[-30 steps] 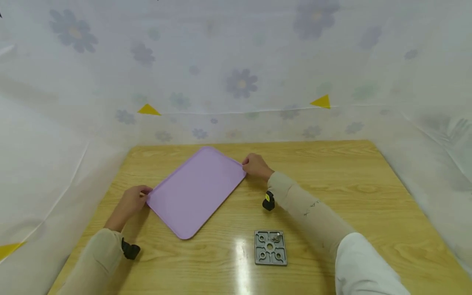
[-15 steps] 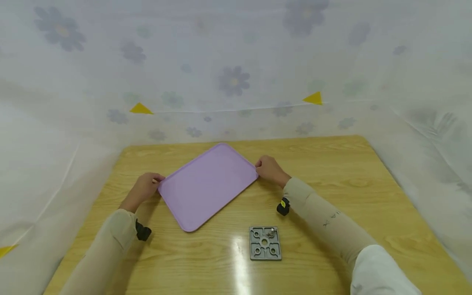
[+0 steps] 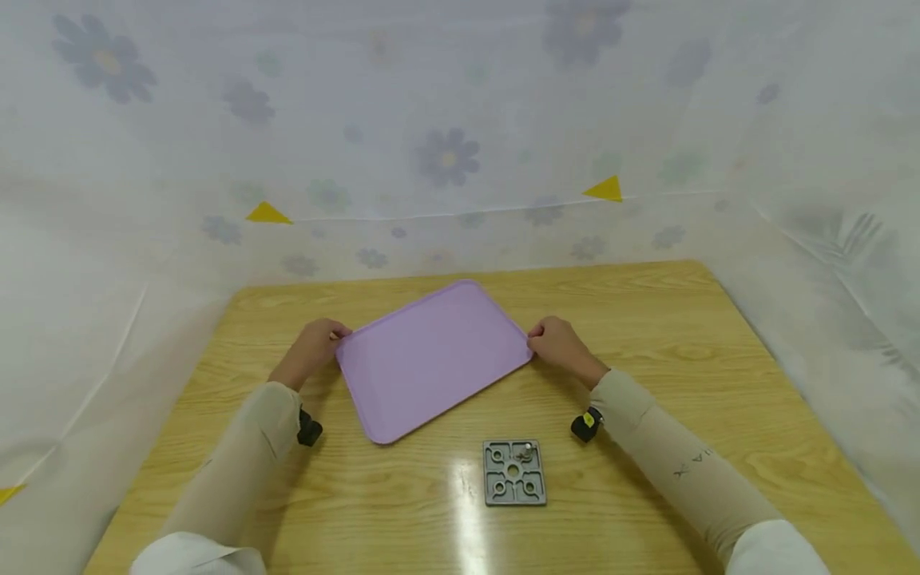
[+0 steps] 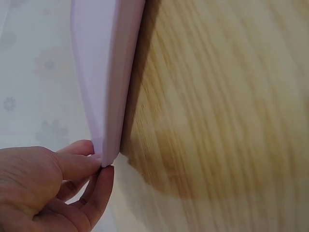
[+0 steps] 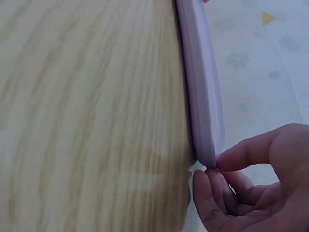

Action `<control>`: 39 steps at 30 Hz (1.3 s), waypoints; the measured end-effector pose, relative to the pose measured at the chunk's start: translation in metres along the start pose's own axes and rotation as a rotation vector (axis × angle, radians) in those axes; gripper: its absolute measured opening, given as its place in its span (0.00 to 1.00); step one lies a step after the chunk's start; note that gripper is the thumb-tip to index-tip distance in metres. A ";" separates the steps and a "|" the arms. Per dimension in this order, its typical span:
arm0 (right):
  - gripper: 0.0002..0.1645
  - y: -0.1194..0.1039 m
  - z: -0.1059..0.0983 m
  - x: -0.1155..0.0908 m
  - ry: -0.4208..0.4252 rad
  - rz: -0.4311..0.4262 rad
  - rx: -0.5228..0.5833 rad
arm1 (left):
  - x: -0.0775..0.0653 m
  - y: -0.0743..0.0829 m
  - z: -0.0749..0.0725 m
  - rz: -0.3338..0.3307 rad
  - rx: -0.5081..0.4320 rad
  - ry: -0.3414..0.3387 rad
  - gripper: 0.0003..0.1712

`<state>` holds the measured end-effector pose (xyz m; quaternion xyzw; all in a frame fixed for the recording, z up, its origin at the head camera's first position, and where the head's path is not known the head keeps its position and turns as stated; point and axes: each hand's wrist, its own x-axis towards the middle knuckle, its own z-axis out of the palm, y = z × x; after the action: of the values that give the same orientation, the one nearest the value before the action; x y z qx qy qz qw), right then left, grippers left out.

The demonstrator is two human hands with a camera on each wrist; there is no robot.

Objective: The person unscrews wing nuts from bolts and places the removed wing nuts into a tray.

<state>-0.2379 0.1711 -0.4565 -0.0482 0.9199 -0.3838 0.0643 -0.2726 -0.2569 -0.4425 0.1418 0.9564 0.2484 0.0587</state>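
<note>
A flat purple tray (image 3: pixel 434 359) with a low raised rim lies slanted over the wooden table, its right end farther back. My left hand (image 3: pixel 316 343) pinches its left corner between thumb and fingers; in the left wrist view that hand (image 4: pixel 58 186) has the thumb on the upper side of the tray (image 4: pixel 108 87). My right hand (image 3: pixel 561 342) pinches the right corner, and the right wrist view shows the fingertips of that hand (image 5: pixel 260 179) at the end of the tray (image 5: pixel 200 87). Whether the tray's underside touches the table is hard to tell.
A square grey metal plate (image 3: pixel 514 473) with round holes lies on the wooden table (image 3: pixel 647 335) nearer to me, a small metal piece (image 3: pixel 527 451) on its upper right corner. Pale flowered sheeting (image 3: pixel 374 120) hangs behind and at both sides, with yellow triangles (image 3: pixel 605 189) on it.
Both hands have shifted the tray to the right and turned it so its long edge lies more level across the view. The hands keep their grip; the grey plate stays on the table.
</note>
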 end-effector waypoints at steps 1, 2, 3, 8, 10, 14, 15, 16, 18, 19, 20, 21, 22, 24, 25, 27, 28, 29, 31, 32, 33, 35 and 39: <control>0.12 0.003 -0.003 -0.002 -0.009 0.018 0.019 | 0.002 0.003 0.001 0.001 -0.004 -0.005 0.13; 0.13 0.006 -0.005 -0.003 -0.020 0.036 0.036 | 0.005 0.006 0.002 0.004 -0.005 -0.009 0.13; 0.14 0.008 -0.008 -0.005 -0.031 0.057 0.060 | 0.008 0.010 0.003 0.013 -0.008 -0.011 0.13; 0.15 0.026 -0.017 -0.012 -0.079 0.125 0.145 | 0.022 0.020 0.010 0.108 0.035 0.004 0.11; 0.14 0.031 -0.019 -0.015 -0.092 0.132 0.178 | 0.027 0.022 0.012 0.130 0.048 0.004 0.11; 0.15 0.039 -0.027 -0.024 -0.111 0.161 0.213 | 0.038 0.029 0.018 0.118 0.012 -0.014 0.12; 0.15 0.040 -0.029 -0.027 -0.109 0.174 0.214 | 0.041 0.031 0.020 0.114 0.000 -0.017 0.12; 0.15 0.041 -0.031 -0.030 -0.107 0.187 0.208 | 0.045 0.034 0.021 0.113 -0.017 -0.021 0.13; 0.14 0.044 -0.036 -0.037 -0.108 0.202 0.222 | 0.052 0.040 0.025 0.118 -0.043 -0.024 0.13; 0.15 0.045 -0.038 -0.040 -0.112 0.204 0.238 | 0.056 0.042 0.028 0.125 -0.048 -0.023 0.13; 0.16 0.047 -0.040 -0.044 -0.113 0.211 0.253 | 0.060 0.044 0.029 0.131 -0.050 -0.021 0.13; 0.16 0.048 -0.042 -0.047 -0.114 0.216 0.269 | 0.063 0.047 0.031 0.143 -0.054 -0.016 0.13; 0.16 0.050 -0.043 -0.050 -0.118 0.218 0.282 | 0.065 0.049 0.033 0.158 -0.055 -0.010 0.13; 0.17 0.053 -0.044 -0.056 -0.126 0.224 0.321 | 0.069 0.054 0.035 0.166 -0.059 -0.008 0.13; 0.18 0.055 -0.044 -0.059 -0.125 0.230 0.333 | 0.070 0.056 0.037 0.169 -0.063 -0.009 0.13; 0.17 0.056 -0.044 -0.066 -0.120 0.242 0.364 | 0.072 0.062 0.039 0.172 -0.074 -0.015 0.13; 0.17 0.057 -0.044 -0.069 -0.118 0.246 0.373 | 0.073 0.064 0.040 0.169 -0.077 -0.024 0.13; 0.17 0.056 -0.045 -0.073 -0.113 0.253 0.386 | 0.074 0.066 0.041 0.160 -0.083 -0.035 0.13; 0.17 0.056 -0.045 -0.079 -0.098 0.264 0.398 | 0.077 0.070 0.044 0.161 -0.079 -0.040 0.13; 0.17 0.056 -0.046 -0.082 -0.091 0.267 0.393 | 0.078 0.072 0.045 0.167 -0.075 -0.039 0.13; 0.17 0.055 -0.046 -0.085 -0.084 0.265 0.384 | 0.079 0.073 0.045 0.170 -0.074 -0.037 0.13; 0.16 0.055 -0.047 -0.090 -0.071 0.258 0.362 | 0.082 0.077 0.047 0.179 -0.073 -0.022 0.13; 0.14 0.056 -0.047 -0.100 -0.054 0.258 0.320 | 0.083 0.083 0.052 0.208 -0.084 -0.002 0.13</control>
<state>-0.1485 0.2570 -0.4549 0.0708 0.8436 -0.5123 0.1443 -0.3223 -0.1381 -0.4505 0.2381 0.9252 0.2928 0.0394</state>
